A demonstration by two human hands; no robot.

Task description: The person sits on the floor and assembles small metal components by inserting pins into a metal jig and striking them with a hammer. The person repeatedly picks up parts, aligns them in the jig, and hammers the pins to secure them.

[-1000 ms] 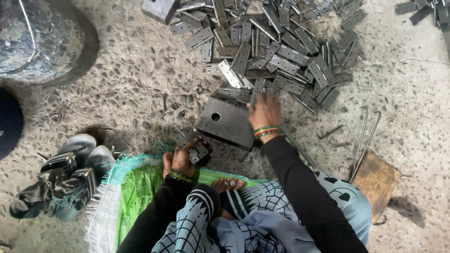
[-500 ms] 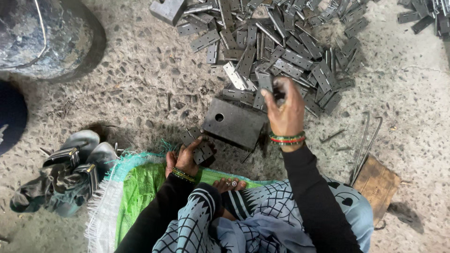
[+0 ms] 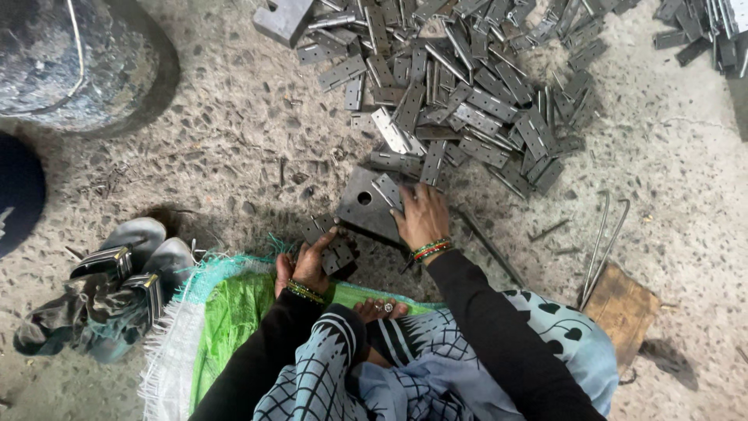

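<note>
On the steel block (image 3: 366, 206) at centre, the right hand (image 3: 422, 218) pinched a hinge leaf (image 3: 387, 189), seating it. Just left, the left hand (image 3: 310, 263) gripped stacked leaves (image 3: 331, 248); the hinge pile (image 3: 460, 93) lay beyond. Next, alignment on the block appeared necessary.

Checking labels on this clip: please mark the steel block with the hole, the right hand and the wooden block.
steel block (image 3: 360, 204), head view, flat top near its hole.
right hand (image 3: 421, 218), head view, back of the hand.
wooden block (image 3: 622, 306), head view, middle of its top face.
</note>
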